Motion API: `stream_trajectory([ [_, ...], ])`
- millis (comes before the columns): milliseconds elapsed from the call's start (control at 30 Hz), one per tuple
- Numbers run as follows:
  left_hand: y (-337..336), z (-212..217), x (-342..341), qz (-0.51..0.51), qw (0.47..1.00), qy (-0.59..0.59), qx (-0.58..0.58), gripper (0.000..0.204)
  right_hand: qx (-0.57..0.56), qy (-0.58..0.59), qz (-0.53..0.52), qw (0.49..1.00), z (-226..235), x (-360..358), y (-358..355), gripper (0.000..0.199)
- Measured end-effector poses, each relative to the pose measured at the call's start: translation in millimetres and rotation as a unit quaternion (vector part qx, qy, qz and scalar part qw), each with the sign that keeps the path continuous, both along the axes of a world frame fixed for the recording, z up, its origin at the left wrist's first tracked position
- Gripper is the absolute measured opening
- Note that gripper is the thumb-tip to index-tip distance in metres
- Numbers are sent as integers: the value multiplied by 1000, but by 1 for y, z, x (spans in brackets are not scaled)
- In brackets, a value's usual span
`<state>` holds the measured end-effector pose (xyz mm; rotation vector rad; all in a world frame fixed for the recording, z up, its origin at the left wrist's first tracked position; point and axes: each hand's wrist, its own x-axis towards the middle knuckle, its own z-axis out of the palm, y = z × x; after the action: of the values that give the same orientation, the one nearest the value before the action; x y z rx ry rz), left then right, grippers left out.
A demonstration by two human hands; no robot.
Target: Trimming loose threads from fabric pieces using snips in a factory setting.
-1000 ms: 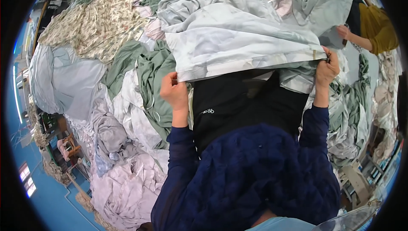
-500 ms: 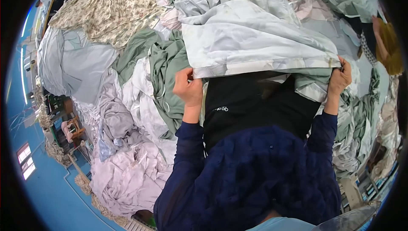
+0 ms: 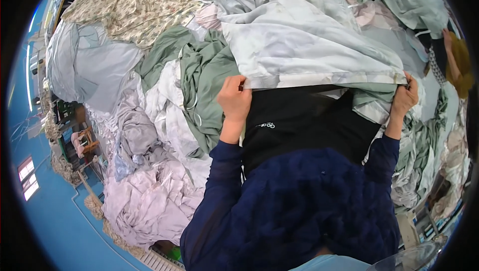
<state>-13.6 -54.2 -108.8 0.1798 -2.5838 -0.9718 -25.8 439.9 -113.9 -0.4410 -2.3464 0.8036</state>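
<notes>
Both the left hand (image 3: 234, 99) and right hand (image 3: 404, 99) hold a tight grip on the pale sheet (image 3: 309, 51) hem, best kept taut and level above the laundry pile (image 3: 149, 171).

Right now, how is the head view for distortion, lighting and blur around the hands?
Head view: strong fisheye, with a black rim and bent edges at the sides; light is even and soft, no glare on the pale sheet; the left hand and right hand gripping its hem look sharp; the far person at the right rim is squeezed and soft.
</notes>
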Motion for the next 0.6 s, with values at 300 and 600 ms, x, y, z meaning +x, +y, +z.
stream_trajectory([
  [300,26,65,-19,-128,983,-91,95,25,-1,-19,39,999,9,8,4,30],
  [600,88,62,-62,-361,931,22,-53,18,-27,-17,37,999,9,7,-7,28],
])
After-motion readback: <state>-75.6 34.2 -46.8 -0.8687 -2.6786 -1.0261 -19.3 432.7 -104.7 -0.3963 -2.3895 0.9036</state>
